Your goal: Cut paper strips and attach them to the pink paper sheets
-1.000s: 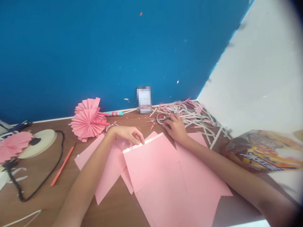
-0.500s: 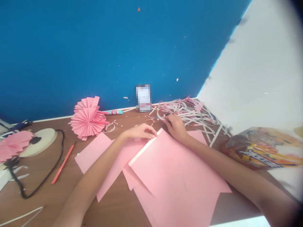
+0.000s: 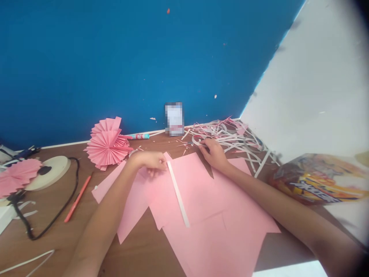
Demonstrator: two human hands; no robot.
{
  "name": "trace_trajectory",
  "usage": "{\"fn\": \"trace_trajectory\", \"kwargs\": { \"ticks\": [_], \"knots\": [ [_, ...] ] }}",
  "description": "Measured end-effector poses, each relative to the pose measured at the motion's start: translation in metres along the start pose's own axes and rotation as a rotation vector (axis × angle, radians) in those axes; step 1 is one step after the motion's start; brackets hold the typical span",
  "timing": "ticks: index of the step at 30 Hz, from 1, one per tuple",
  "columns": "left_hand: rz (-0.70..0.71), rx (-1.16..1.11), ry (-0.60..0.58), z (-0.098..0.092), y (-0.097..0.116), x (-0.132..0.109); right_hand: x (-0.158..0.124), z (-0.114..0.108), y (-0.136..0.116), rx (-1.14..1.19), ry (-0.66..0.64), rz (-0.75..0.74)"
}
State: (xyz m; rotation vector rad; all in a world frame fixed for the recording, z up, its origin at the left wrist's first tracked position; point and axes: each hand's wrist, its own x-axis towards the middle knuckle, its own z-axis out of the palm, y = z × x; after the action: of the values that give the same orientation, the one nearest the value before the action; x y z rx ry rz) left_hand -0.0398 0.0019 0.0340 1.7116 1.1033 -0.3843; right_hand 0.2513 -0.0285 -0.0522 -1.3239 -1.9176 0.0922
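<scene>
My left hand (image 3: 150, 161) pinches the top end of a folded edge strip (image 3: 178, 193) on a pink paper sheet (image 3: 201, 200), fingers closed on the paper. That sheet lies over other pink sheets (image 3: 132, 200) on the brown table (image 3: 57, 238). My right hand (image 3: 213, 154) rests farther back at the sheet's far corner, fingers curled down among grey and pink paper strips (image 3: 233, 136); scissors handles (image 3: 198, 141) lie at its fingertips. Whether it grips them is unclear.
A pink paper fan rosette (image 3: 106, 146) and a glue tube (image 3: 138, 136) stand by the blue wall. At left are a tape roll (image 3: 49, 172), black cable (image 3: 60, 211), red pencil (image 3: 77, 198) and another rosette (image 3: 17, 175). A colourful plastic bag (image 3: 317, 179) lies right.
My left hand turned the pink sheet clockwise, so its folded white edge swung from across the far side to running toward me. The right hand stayed by the scissors.
</scene>
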Motion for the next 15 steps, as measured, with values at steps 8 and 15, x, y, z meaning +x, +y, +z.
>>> {"fn": "trace_trajectory", "kwargs": {
  "ticks": [8, 15],
  "knots": [
    [0.47, 0.345, 0.266, 0.048, 0.045, 0.031, 0.0, -0.001, -0.004, -0.03, -0.03, 0.0],
    [0.381, 0.574, 0.26, 0.075, 0.051, 0.037, 0.0, -0.003, -0.007, -0.028, -0.045, 0.01]
  ]
}}
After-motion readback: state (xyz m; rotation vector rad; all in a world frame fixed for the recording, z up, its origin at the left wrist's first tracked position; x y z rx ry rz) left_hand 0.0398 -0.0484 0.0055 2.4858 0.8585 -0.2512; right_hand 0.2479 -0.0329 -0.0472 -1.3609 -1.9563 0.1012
